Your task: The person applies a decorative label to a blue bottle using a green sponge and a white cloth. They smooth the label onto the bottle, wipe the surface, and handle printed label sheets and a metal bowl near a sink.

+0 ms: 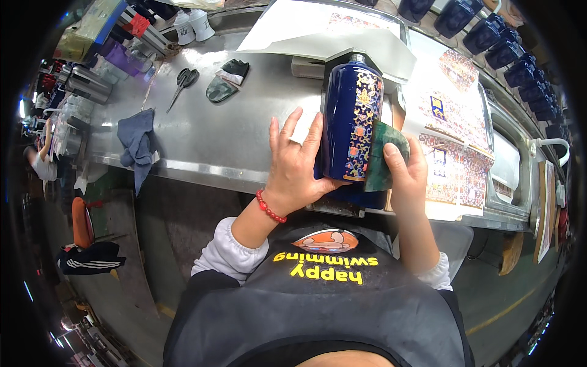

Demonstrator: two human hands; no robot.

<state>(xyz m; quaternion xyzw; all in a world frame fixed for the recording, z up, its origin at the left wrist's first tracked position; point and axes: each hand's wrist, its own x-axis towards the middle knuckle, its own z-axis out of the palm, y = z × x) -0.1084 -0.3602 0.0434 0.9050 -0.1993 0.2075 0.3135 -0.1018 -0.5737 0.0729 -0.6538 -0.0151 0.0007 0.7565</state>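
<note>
A glossy dark blue bottle lies with its neck pointing away from me, on a dark support that it mostly hides. Down its right side runs a colourful floral decal. My left hand rests against the bottle's left side and near end, fingers spread, thumb along the base. In my right hand is a flat green scraper, pinched between thumb and fingers. Its edge meets the bottle beside the decal's lower right part.
Scissors, dark green scraper pieces and a blue-grey cloth lie on the metal table. Printed decal sheets cover the right side. Several blue bottles line the far right edge. White bottles stand far left.
</note>
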